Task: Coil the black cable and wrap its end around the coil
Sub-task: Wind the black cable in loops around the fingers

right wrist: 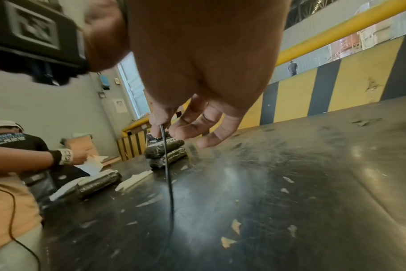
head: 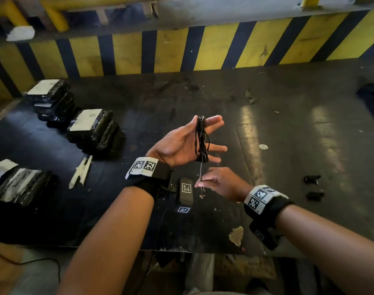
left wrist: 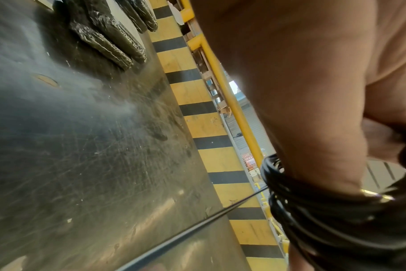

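With coil (head: 201, 139) wound round splayed left hand (head: 181, 143), right hand (head: 219, 184) pinches cable (right wrist: 168, 174) tail; end-wrap left.

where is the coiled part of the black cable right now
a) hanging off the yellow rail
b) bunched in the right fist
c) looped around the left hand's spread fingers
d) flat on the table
c: the coil wraps the left hand, fingers straight, while the right hand pinches the free end below it.

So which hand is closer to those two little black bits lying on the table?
Right. The right hand is nearer the black bits; the left hand is farther away.
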`<state>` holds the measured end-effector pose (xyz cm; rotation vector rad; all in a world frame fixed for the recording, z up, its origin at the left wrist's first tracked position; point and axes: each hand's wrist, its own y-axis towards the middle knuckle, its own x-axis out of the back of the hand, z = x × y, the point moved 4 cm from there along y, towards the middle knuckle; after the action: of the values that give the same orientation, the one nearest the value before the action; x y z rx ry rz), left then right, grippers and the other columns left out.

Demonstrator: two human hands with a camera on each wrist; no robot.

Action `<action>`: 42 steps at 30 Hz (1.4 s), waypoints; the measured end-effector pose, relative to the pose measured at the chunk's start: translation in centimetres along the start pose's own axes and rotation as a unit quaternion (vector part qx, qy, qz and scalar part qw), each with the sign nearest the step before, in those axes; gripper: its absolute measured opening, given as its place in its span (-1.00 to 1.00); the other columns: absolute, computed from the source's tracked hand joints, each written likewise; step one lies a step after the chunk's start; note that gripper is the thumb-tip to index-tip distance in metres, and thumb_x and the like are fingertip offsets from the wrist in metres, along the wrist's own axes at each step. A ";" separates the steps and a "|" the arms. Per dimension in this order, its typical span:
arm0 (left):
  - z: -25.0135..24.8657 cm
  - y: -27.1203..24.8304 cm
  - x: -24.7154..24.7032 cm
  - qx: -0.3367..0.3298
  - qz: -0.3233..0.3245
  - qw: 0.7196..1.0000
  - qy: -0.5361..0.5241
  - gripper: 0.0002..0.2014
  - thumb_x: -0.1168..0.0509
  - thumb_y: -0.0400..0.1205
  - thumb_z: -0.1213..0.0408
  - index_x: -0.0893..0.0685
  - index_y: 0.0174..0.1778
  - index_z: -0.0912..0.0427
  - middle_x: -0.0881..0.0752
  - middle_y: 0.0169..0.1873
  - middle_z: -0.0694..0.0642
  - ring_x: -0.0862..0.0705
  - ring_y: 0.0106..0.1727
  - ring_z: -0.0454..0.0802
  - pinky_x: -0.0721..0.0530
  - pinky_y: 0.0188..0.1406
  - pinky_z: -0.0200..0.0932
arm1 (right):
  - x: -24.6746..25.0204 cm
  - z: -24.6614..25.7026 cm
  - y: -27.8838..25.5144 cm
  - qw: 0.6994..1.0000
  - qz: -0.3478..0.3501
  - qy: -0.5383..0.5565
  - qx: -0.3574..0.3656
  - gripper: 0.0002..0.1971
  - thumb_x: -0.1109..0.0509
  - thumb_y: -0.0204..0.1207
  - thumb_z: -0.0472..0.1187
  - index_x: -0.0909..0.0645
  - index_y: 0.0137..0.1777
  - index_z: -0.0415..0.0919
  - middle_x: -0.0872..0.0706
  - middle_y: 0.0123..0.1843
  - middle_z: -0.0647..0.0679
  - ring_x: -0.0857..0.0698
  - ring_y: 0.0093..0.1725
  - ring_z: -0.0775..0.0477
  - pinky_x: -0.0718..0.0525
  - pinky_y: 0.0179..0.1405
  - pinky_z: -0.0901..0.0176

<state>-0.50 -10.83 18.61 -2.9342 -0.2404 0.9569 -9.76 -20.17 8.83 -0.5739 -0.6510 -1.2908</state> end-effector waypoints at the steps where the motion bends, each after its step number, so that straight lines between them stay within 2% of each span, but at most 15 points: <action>1: 0.0 0.3 0.5 0.000 -0.011 1.000 0.003 -0.50 -0.06 0.74 -0.09 -0.59 0.52 -0.01 -0.18 0.77 0.04 -0.28 0.60 0.62 -0.32 0.48 0.65 | -0.2 0.4 0.0 1.000 -0.008 0.009 0.005 -0.80 -0.40 0.69 -0.05 -0.85 0.13 -0.01 -0.67 -0.17 0.16 -0.62 -0.21 0.27 -0.44 -0.15 0.49; 3: 0.1 0.6 1.5 0.001 -0.037 0.999 0.004 -0.51 -0.05 0.74 -0.11 -0.59 0.53 -0.05 -0.19 0.77 0.03 -0.34 0.58 0.63 -0.39 0.46 0.62 | -0.4 1.0 -0.2 0.999 -0.017 0.030 0.009 -0.82 -0.42 0.68 -0.08 -0.85 0.10 -0.05 -0.58 -0.20 0.21 -0.60 -0.24 0.30 -0.42 -0.19 0.51; 6: 0.3 0.9 2.8 0.001 -0.078 0.997 0.008 -0.50 0.08 0.80 -0.11 -0.60 0.52 -0.10 -0.18 0.77 0.01 -0.43 0.54 0.59 -0.45 0.44 0.57 | -0.1 1.8 -0.6 0.998 -0.005 0.056 -0.002 -0.81 -0.39 0.70 -0.08 -0.84 0.10 -0.04 -0.60 -0.14 0.16 -0.59 -0.26 0.25 -0.45 -0.20 0.49; 11: 2.0 0.3 5.0 0.055 -0.135 0.989 0.037 -0.48 0.12 0.81 -0.11 -0.68 0.45 -0.14 -0.19 0.75 -0.09 -0.56 0.44 0.46 -0.45 0.42 0.53 | 1.7 3.0 -1.1 0.998 0.052 0.018 -0.025 -0.77 -0.27 0.75 -0.09 -0.77 0.01 0.01 -0.83 -0.11 0.13 -0.72 -0.18 0.33 -0.57 -0.12 0.43; 13: 2.8 -0.2 5.6 0.077 -0.143 0.986 0.044 -0.48 0.12 0.82 -0.10 -0.71 0.42 -0.13 -0.30 0.68 -0.11 -0.56 0.37 0.43 -0.38 0.45 0.56 | 3.2 3.4 -1.1 0.996 0.060 -0.043 -0.040 -0.77 -0.23 0.73 -0.07 -0.72 -0.03 0.11 -0.80 -0.21 0.17 -0.74 -0.19 0.28 -0.67 -0.07 0.24; 15: 3.8 -0.6 6.0 0.094 -0.141 0.985 0.038 -0.49 0.10 0.82 -0.08 -0.71 0.44 -0.09 -0.47 0.59 -0.07 -0.60 0.35 0.40 -0.41 0.46 0.52 | 5.0 4.0 -1.0 0.990 0.067 -0.115 -0.052 -0.80 -0.26 0.70 -0.03 -0.74 0.00 0.10 -0.75 -0.21 0.20 -0.76 -0.14 0.16 -0.71 -0.03 0.09; 19: 5.4 -0.7 6.0 0.141 -0.143 0.977 0.070 -0.51 0.03 0.81 -0.10 -0.67 0.47 -0.02 -0.71 0.38 0.18 -0.64 0.30 0.32 -0.35 0.48 0.53 | 8.8 6.0 -0.2 0.973 0.054 -0.221 -0.021 -0.85 -0.36 0.59 -0.07 -0.76 -0.09 -0.01 -0.80 -0.17 0.06 -0.78 -0.16 -0.04 -0.75 -0.10 0.00; 22: 6.1 -0.8 5.8 0.172 -0.150 0.971 0.073 -0.53 -0.09 0.76 -0.11 -0.68 0.44 0.03 -0.52 0.49 0.28 -0.61 0.30 0.38 -0.41 0.46 0.54 | 11.0 7.4 0.9 0.953 0.049 -0.299 0.001 -0.86 -0.38 0.50 -0.05 -0.78 -0.11 0.08 -0.81 -0.17 0.11 -0.80 -0.17 -0.08 -0.77 -0.11 0.00; 25: 6.6 -0.6 4.9 0.174 -0.104 0.976 0.082 -0.55 -0.06 0.77 -0.09 -0.69 0.45 -0.08 -0.48 0.61 0.05 -0.52 0.38 0.46 -0.45 0.42 0.53 | 12.7 8.0 2.2 0.937 0.028 -0.348 0.006 -0.83 -0.38 0.42 -0.07 -0.81 -0.12 0.10 -0.83 -0.18 0.13 -0.81 -0.19 -0.09 -0.77 -0.14 0.00; 28: 6.8 -0.6 3.9 0.169 -0.059 0.981 0.072 -0.53 -0.02 0.78 -0.09 -0.70 0.45 -0.07 -0.50 0.60 -0.16 -0.50 0.44 0.49 -0.35 0.49 0.59 | 13.7 7.8 3.0 0.929 0.029 -0.368 0.007 -0.89 -0.46 0.50 -0.08 -0.82 -0.10 0.13 -0.83 -0.13 0.20 -0.77 -0.06 0.01 -0.51 0.00 0.07; 31: 6.9 -0.8 3.3 0.178 -0.034 0.981 0.073 -0.51 -0.10 0.73 -0.11 -0.66 0.50 -0.03 -0.24 0.73 -0.08 -0.42 0.56 0.55 -0.31 0.51 0.62 | 14.4 7.3 3.4 0.921 0.011 -0.389 0.029 -0.89 -0.46 0.55 -0.05 -0.82 -0.04 0.13 -0.83 -0.07 0.22 -0.72 0.06 0.02 -0.34 0.19 0.01; 34: 7.3 -1.2 3.2 0.171 -0.015 0.984 0.045 -0.47 -0.08 0.76 -0.08 -0.54 0.60 0.07 -0.23 0.75 -0.04 -0.34 0.59 0.61 -0.23 0.52 0.67 | 15.2 6.6 3.6 0.929 -0.006 -0.368 0.045 -0.87 -0.44 0.59 -0.03 -0.83 0.01 0.14 -0.85 0.00 0.21 -0.76 0.09 0.01 -0.42 0.30 0.00; 36: 7.3 -1.4 2.9 0.154 -0.006 0.988 0.018 -0.45 -0.07 0.77 -0.05 -0.48 0.63 0.12 -0.23 0.75 -0.01 -0.29 0.60 0.65 -0.17 0.52 0.70 | 15.3 5.9 3.6 0.941 -0.010 -0.334 0.061 -0.86 -0.46 0.60 -0.06 -0.85 0.02 0.10 -0.88 -0.01 0.17 -0.81 0.03 -0.01 -0.57 0.24 0.02; 40: 6.7 -1.8 2.3 0.126 0.003 0.992 0.000 -0.47 -0.07 0.78 -0.03 -0.49 0.62 0.13 -0.19 0.77 0.05 -0.22 0.62 0.68 -0.09 0.54 0.71 | 14.7 3.9 3.2 0.972 -0.038 -0.230 0.032 -0.83 -0.48 0.62 -0.16 -0.86 0.10 0.06 -0.91 -0.01 0.11 -0.83 -0.03 0.04 -0.57 -0.03 0.29; 42: 6.3 -2.0 2.0 0.120 0.008 0.993 -0.005 -0.49 -0.09 0.77 -0.03 -0.54 0.58 0.12 -0.19 0.77 0.07 -0.22 0.62 0.68 -0.09 0.54 0.71 | 14.4 3.1 2.8 0.982 -0.053 -0.179 0.022 -0.81 -0.49 0.62 -0.22 -0.87 0.10 0.05 -0.91 -0.01 0.12 -0.83 -0.04 0.11 -0.57 -0.03 0.43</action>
<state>-2.86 -8.60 12.49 -2.7160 -0.0949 0.9307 -5.19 -27.15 21.29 -0.7517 -1.0156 -1.2807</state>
